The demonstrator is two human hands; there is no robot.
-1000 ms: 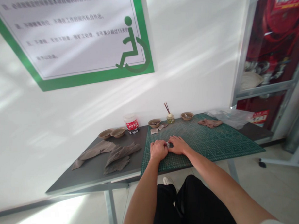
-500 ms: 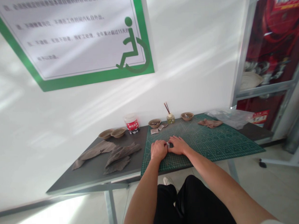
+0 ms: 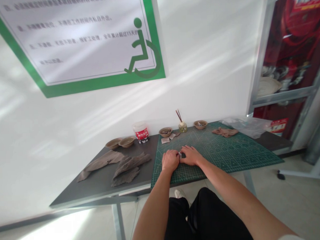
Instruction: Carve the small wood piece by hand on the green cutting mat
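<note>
1. At the left end of the desk (image 3: 81,192), two rumpled grey cloths lie side by side: the left cloth (image 3: 102,164) towards the left corner, the right cloth (image 3: 130,166) by the near edge. Neither touches your hands.
2. Behind them, near the far edge, stand two bowls, the left bowl (image 3: 113,144) just beside the middle bowl (image 3: 126,142); I see nothing in either. A red-labelled jar (image 3: 141,132) stands to their right.
3. At the far left corner of the green cutting mat (image 3: 229,152), a bowl of small bits (image 3: 165,135) sits with pale squares (image 3: 165,140) lying just in front of it.
4. Near the mat's near edge, left of its middle, your left hand (image 3: 171,159) rests with its fingers curled in and, it seems, clamped on a small pale piece (image 3: 180,155); your knuckles hide part of the grip.
5. That piece sits between your two hands. Your right hand (image 3: 190,155) meets it from the other side, thumb and forefinger apparently pinching it. I judge you are midway through handling it: it is gripped, but not yet released or set down.
6. Further right, a reed bottle (image 3: 182,127) and the right-hand bowl (image 3: 201,126) stand along the far edge, with a pinkish cloth (image 3: 225,132) and a clear plastic bag (image 3: 251,125) beyond, all out of your grasp.
</note>
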